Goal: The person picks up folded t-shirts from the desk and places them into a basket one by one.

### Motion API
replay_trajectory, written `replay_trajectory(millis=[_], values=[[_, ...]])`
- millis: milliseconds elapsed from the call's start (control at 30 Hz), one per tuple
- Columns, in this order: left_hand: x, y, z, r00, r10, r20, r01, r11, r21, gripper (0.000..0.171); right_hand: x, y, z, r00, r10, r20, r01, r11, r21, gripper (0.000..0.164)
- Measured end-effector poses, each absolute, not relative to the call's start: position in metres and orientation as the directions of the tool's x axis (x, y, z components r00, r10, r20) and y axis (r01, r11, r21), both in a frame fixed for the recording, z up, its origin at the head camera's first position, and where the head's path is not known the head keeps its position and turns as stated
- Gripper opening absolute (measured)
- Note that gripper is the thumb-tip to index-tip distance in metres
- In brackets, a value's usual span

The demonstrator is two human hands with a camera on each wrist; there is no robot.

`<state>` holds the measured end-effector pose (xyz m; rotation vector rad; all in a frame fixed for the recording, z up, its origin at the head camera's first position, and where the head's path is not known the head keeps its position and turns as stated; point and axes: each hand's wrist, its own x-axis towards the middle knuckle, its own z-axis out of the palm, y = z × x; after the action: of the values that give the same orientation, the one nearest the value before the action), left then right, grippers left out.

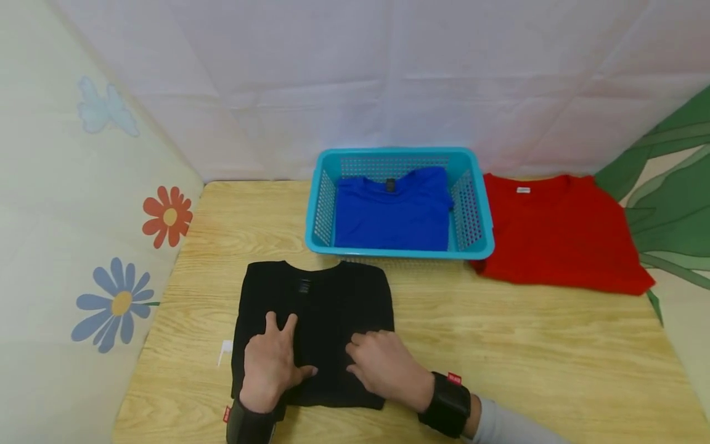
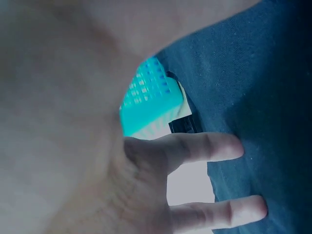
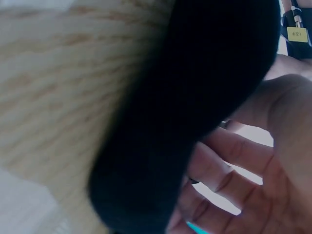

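Note:
A folded black T-shirt [image 1: 322, 314] lies on the table, neckline away from me, with a small label inside the collar. On its left part rests my left hand [image 1: 269, 364], two fingers straight and spread, thumb out to the side. In the left wrist view those fingertips [image 2: 234, 146] press the dark cloth. My right hand [image 1: 388, 364] is over the shirt's lower right part, fingers bent down, thumb apart from them. In the right wrist view a raised rim of the black shirt [image 3: 146, 136] hides the fingertips of the right hand [image 3: 253, 185].
Behind the black shirt stands a turquoise basket [image 1: 399, 253] with a folded blue T-shirt [image 1: 388, 216] inside. A red T-shirt [image 1: 560, 234] lies right of the basket, touching or close to it. A white tag [image 1: 226, 346] shows beside the black shirt. Walls border the wooden table [image 1: 516, 345].

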<state>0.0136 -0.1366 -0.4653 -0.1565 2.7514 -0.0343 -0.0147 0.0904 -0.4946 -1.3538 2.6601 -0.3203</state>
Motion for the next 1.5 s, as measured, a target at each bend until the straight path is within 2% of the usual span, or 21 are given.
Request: replay_trajectory(millis=[267, 567, 667, 833, 1067, 1233, 1367, 1433, 1500], values=[[0.010, -0.113, -0.464, -0.929, -0.044, -0.366, -0.024, 0.998, -0.061, 0.110, -0.015, 0.111, -0.490, -0.635, -0.769, -0.075, -0.733, 0.630, -0.258, 0.018], [0.009, -0.092, -0.464, -0.940, 0.099, -0.326, 0.119, 0.992, -0.043, 0.105, -0.026, 0.157, -0.489, -0.655, -0.735, -0.175, -0.575, 0.635, -0.516, 0.019], [0.008, -0.084, -0.464, -0.937, 0.173, -0.303, 0.188, 0.982, -0.022, 0.103, -0.029, 0.172, -0.487, -0.685, -0.702, -0.194, -0.514, 0.655, -0.554, 0.014], [0.007, -0.071, -0.468, -0.937, 0.265, -0.228, 0.271, 0.962, 0.002, 0.096, -0.033, 0.194, -0.484, -0.730, -0.641, -0.235, -0.411, 0.687, -0.599, 0.019], [0.006, -0.055, -0.475, -0.914, 0.375, -0.154, 0.376, 0.926, 0.020, 0.088, -0.035, 0.224, -0.483, -0.760, -0.590, -0.273, -0.332, 0.713, -0.618, 0.020], [-0.007, -0.062, -0.479, -0.891, 0.440, -0.111, 0.420, 0.893, 0.165, 0.073, -0.037, 0.239, -0.478, -0.750, -0.592, -0.295, -0.300, 0.702, -0.646, 0.015], [-0.025, -0.082, -0.479, -0.926, 0.376, -0.038, 0.350, 0.891, 0.290, 0.061, -0.042, 0.245, -0.472, -0.756, -0.602, -0.256, -0.364, 0.713, -0.599, 0.005], [-0.032, -0.091, -0.481, -0.946, 0.324, 0.011, 0.311, 0.898, 0.310, 0.063, -0.046, 0.245, -0.471, -0.794, -0.579, -0.188, -0.418, 0.744, -0.521, 0.021], [-0.039, -0.097, -0.483, -0.957, 0.286, 0.043, 0.284, 0.901, 0.327, 0.071, -0.051, 0.246, -0.473, -0.838, -0.533, -0.115, -0.443, 0.789, -0.427, 0.045]])
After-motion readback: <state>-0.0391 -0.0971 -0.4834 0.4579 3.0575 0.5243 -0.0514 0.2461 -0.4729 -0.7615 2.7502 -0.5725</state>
